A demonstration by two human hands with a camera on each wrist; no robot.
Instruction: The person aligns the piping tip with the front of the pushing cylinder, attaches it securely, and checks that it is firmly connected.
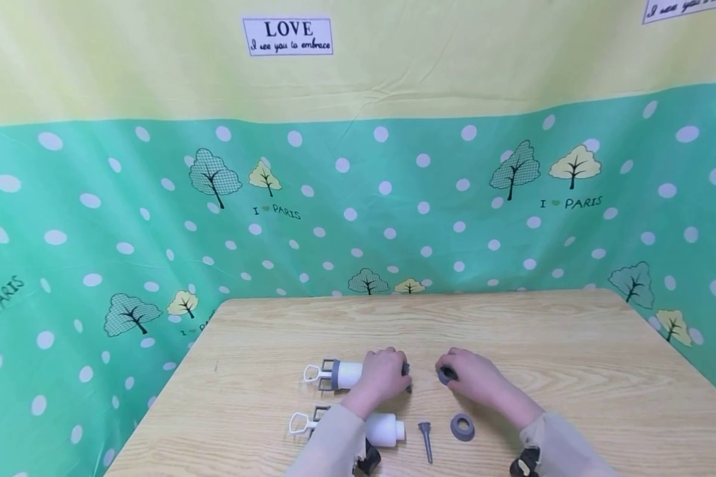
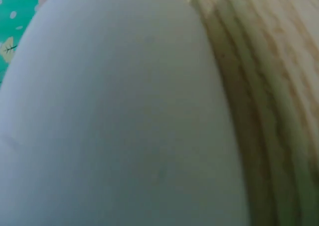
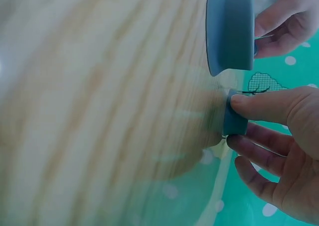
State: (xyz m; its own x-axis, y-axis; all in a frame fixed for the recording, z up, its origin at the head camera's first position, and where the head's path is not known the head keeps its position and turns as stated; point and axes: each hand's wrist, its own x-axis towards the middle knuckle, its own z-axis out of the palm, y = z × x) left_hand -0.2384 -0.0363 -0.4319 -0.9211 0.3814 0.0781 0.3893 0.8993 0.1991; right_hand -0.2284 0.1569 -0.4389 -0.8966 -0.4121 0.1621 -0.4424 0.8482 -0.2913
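My left hand (image 1: 384, 376) reaches over the front end of a white-barrelled press (image 1: 350, 375) with a grey frame and white loop handle. Its fingers pinch a narrow dark-grey nozzle (image 1: 408, 387), mostly hidden by the hand. My right hand (image 1: 474, 379) pinches a grey ring cap (image 1: 446, 375) at the table surface; the right wrist view shows thumb and fingers on that ring cap (image 3: 235, 117). Nearer me lie a second white press (image 1: 384, 430), partly under the left sleeve, a loose grey nozzle (image 1: 426, 442) and another grey ring cap (image 1: 462, 428).
The parts lie on a wood-grain table (image 1: 573, 344). Behind it hangs a green and yellow curtain (image 1: 388, 199) with dots and trees. A pale sleeve (image 2: 114, 111) fills most of the left wrist view.
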